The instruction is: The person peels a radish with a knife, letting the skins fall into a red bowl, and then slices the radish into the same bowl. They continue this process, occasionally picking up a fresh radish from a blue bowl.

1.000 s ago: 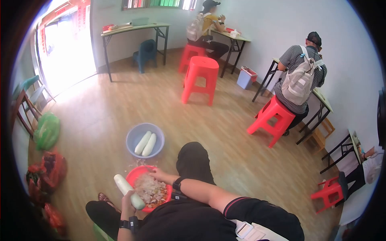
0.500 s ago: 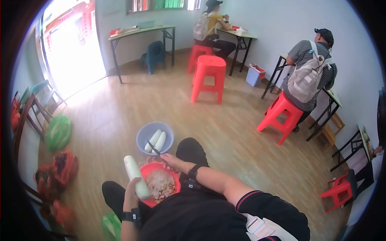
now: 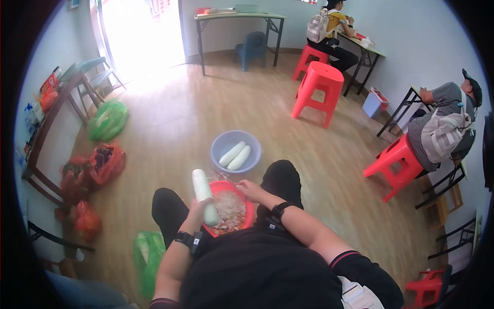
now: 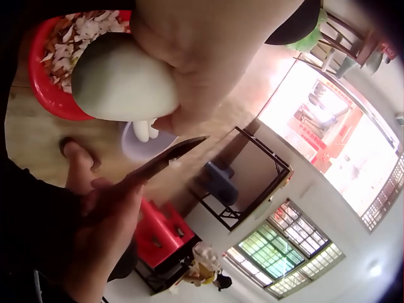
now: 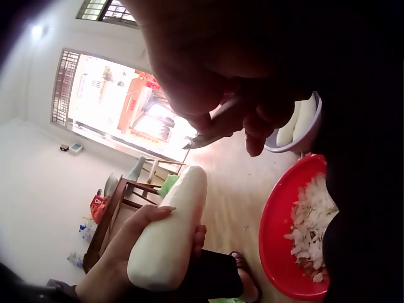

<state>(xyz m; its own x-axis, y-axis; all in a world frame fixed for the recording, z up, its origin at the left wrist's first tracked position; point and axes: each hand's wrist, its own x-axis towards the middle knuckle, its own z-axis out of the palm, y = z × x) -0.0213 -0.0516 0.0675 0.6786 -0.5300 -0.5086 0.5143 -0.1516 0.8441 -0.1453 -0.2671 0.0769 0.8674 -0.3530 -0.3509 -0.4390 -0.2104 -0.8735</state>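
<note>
presently the person is sitting over a red basin [image 3: 246, 202] of peelings on the floor. the left hand [image 3: 199, 207] is wrapping its fingers round the lower end of a pale peeled gourd [image 3: 203, 198], holding it tilted above the near-left rim of the basin. the right hand [image 3: 249, 189] is closing its fingers round a small dark knife [image 4: 169, 158]; in the left wrist view the blade is pointing toward the gourd and standing just beside the left thumb, apart from the flesh. beyond both hands a blue basin [image 3: 216, 149] is holding two more peeled gourds.

risks noted: the blade tip is lying close to the left thumb, so a slip on the smooth, wet-looking skin could be cutting the holding hand. the grip is sitting low on a long gourd, so the free end could be swinging and dropping onto the floor.
</note>
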